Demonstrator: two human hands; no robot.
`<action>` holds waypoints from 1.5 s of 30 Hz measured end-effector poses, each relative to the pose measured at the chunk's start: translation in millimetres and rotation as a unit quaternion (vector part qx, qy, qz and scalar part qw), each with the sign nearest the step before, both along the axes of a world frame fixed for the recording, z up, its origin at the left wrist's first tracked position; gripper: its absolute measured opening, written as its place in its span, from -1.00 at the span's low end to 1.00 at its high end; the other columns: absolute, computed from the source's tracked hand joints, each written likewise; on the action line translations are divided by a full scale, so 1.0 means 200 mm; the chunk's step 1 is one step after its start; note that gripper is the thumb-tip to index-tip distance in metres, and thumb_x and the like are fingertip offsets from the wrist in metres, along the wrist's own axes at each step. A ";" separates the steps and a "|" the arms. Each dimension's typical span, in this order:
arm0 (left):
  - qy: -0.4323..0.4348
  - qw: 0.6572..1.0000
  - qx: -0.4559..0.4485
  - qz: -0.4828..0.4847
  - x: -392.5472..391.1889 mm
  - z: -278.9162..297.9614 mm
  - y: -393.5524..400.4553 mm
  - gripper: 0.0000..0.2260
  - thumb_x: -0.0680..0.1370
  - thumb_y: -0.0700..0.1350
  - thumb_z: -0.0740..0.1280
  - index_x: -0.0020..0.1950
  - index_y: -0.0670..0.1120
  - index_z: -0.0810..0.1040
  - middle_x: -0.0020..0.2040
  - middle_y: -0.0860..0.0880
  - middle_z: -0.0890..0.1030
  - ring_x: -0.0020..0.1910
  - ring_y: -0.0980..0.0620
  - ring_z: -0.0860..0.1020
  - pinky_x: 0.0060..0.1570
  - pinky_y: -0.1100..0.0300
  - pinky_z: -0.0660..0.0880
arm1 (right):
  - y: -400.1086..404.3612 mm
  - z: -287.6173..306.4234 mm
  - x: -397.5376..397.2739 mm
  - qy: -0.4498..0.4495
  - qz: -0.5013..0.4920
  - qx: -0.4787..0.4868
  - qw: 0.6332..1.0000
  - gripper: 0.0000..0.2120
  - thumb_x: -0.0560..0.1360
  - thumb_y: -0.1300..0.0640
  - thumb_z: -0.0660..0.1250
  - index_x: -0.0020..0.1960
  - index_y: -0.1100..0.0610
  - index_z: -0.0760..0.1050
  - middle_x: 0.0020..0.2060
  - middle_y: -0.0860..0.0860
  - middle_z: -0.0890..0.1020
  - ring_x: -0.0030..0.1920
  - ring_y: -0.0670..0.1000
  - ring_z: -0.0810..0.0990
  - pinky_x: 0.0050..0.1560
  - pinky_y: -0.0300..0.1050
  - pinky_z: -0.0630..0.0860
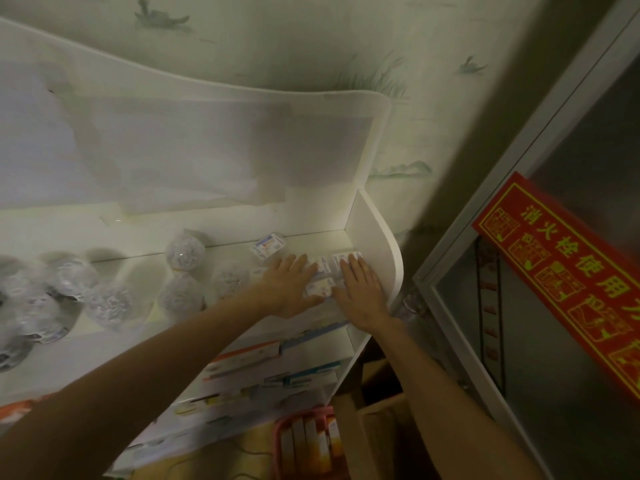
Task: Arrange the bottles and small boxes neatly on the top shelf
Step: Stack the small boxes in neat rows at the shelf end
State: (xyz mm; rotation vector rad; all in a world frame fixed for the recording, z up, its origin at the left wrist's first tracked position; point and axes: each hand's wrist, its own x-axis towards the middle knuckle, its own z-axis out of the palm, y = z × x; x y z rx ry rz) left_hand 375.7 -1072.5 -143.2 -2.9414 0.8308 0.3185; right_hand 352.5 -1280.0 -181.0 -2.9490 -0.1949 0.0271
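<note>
Flanking small boxes (320, 282), hands (291, 289) flat

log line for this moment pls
left hand flat on small boxes | right hand flat beside it | bottles left on top shelf

- Centre right: left hand (289, 285) and right hand (360, 292), fingers straight, press small boxes (320, 289) on top shelf (221, 244).
- Left: wrapped bottles (183, 252).
</note>
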 end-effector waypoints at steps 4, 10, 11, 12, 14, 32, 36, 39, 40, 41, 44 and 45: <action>-0.019 1.000 0.003 -0.009 -0.05 0.00 -0.01 -0.26 0.58 0.37 -0.16 0.63 -0.04 -0.13 0.62 -0.15 -0.07 0.58 -0.17 -0.07 0.53 -0.11 -0.11 | 0.01 0.01 -0.01 -0.006 -0.003 0.019 1.000 -0.19 0.48 -0.27 -0.37 0.61 0.11 -0.06 0.60 0.08 -0.02 0.59 0.05 -0.13 0.56 -0.03 -0.23; -0.026 0.999 -0.018 -0.011 -0.05 0.02 0.01 -0.20 0.50 0.43 -0.20 0.62 -0.02 -0.04 0.60 -0.14 0.03 0.55 -0.17 0.05 0.51 -0.12 -0.01 | 0.01 0.01 -0.02 -0.007 -0.005 0.026 1.000 -0.21 0.49 -0.28 -0.36 0.62 0.09 -0.07 0.60 0.07 -0.03 0.59 0.03 -0.14 0.54 -0.07 -0.27; -0.030 0.999 -0.022 -0.014 -0.05 0.03 0.00 -0.16 0.47 0.45 -0.23 0.61 -0.02 -0.01 0.59 -0.14 0.06 0.53 -0.18 0.09 0.50 -0.12 0.02 | 0.01 0.01 -0.02 -0.006 -0.005 0.027 1.000 -0.20 0.49 -0.30 -0.36 0.62 0.08 -0.08 0.60 0.06 -0.05 0.59 0.03 -0.15 0.52 -0.09 -0.30; -0.031 0.999 -0.024 -0.016 -0.05 0.03 0.00 -0.13 0.43 0.46 -0.26 0.61 -0.03 0.00 0.58 -0.14 0.08 0.52 -0.18 0.11 0.50 -0.11 0.05 | 0.01 0.01 -0.02 -0.006 -0.005 0.027 1.000 -0.19 0.49 -0.31 -0.37 0.62 0.07 -0.09 0.60 0.06 -0.05 0.59 0.02 -0.16 0.51 -0.09 -0.31; -0.017 0.999 -0.028 -0.017 -0.05 0.05 0.00 -0.03 0.34 0.50 -0.35 0.61 -0.03 -0.01 0.59 -0.14 0.06 0.53 -0.17 0.10 0.50 -0.11 0.05 | 0.01 0.02 -0.02 -0.005 -0.003 0.021 1.000 -0.19 0.48 -0.32 -0.37 0.62 0.08 -0.09 0.61 0.06 -0.05 0.59 0.03 -0.16 0.51 -0.09 -0.31; -0.003 0.998 0.031 0.061 0.12 0.20 0.22 -0.20 0.38 0.34 0.40 0.48 -0.06 0.33 0.49 -0.09 0.33 0.43 -0.10 0.33 0.31 -0.02 0.40 | 0.01 0.02 -0.02 0.008 -0.003 0.000 1.000 -0.19 0.46 -0.27 -0.38 0.61 0.09 -0.14 0.60 0.08 -0.08 0.59 0.06 -0.18 0.55 -0.03 -0.27; 0.023 0.997 0.044 0.052 0.12 0.25 0.18 -0.02 0.25 0.47 0.42 0.51 -0.03 0.27 0.51 -0.08 0.28 0.46 -0.10 0.28 0.34 -0.02 0.34 | 0.01 0.02 -0.02 0.013 -0.004 0.006 1.000 -0.20 0.47 -0.28 -0.37 0.61 0.08 -0.15 0.61 0.06 -0.09 0.59 0.05 -0.20 0.54 -0.04 -0.28; 0.062 0.995 0.069 0.046 0.14 0.28 0.18 0.13 0.15 0.45 0.50 0.56 -0.04 0.19 0.56 -0.11 0.16 0.51 -0.13 0.19 0.42 -0.05 0.27 | 0.01 0.01 -0.01 0.012 -0.004 0.000 1.000 -0.20 0.46 -0.28 -0.39 0.61 0.07 -0.17 0.61 0.06 -0.10 0.59 0.04 -0.21 0.51 -0.07 -0.33; 0.080 0.992 0.081 0.048 0.15 0.28 0.19 0.18 0.12 0.41 0.54 0.58 -0.03 0.14 0.58 -0.12 0.10 0.53 -0.15 0.15 0.45 -0.06 0.24 | 0.01 0.01 -0.01 0.012 -0.005 0.000 1.000 -0.20 0.46 -0.29 -0.39 0.61 0.07 -0.18 0.61 0.06 -0.11 0.58 0.04 -0.22 0.50 -0.08 -0.34; 0.096 0.990 0.091 0.050 0.16 0.29 0.19 0.20 0.12 0.36 0.58 0.59 -0.03 0.10 0.59 -0.13 0.05 0.54 -0.17 0.13 0.47 -0.07 0.22 | 0.01 0.01 -0.01 0.012 -0.005 0.001 1.000 -0.20 0.46 -0.29 -0.39 0.61 0.07 -0.18 0.61 0.05 -0.11 0.58 0.04 -0.22 0.49 -0.08 -0.34; 0.097 0.989 0.102 0.039 0.18 0.28 0.21 0.10 0.19 0.25 0.61 0.58 -0.03 0.15 0.56 -0.11 0.14 0.50 -0.16 0.21 0.43 -0.02 0.29 | 0.01 0.01 -0.02 0.013 -0.004 0.010 1.000 -0.20 0.45 -0.29 -0.39 0.61 0.07 -0.18 0.60 0.05 -0.12 0.58 0.04 -0.23 0.49 -0.09 -0.35; 0.087 0.991 0.089 0.038 0.18 0.27 0.20 0.02 0.22 0.26 0.59 0.55 -0.03 0.21 0.53 -0.09 0.21 0.46 -0.14 0.27 0.39 0.00 0.33 | 0.01 0.01 -0.02 0.011 -0.004 0.012 1.000 -0.20 0.45 -0.29 -0.39 0.61 0.07 -0.18 0.60 0.05 -0.12 0.58 0.04 -0.22 0.49 -0.09 -0.35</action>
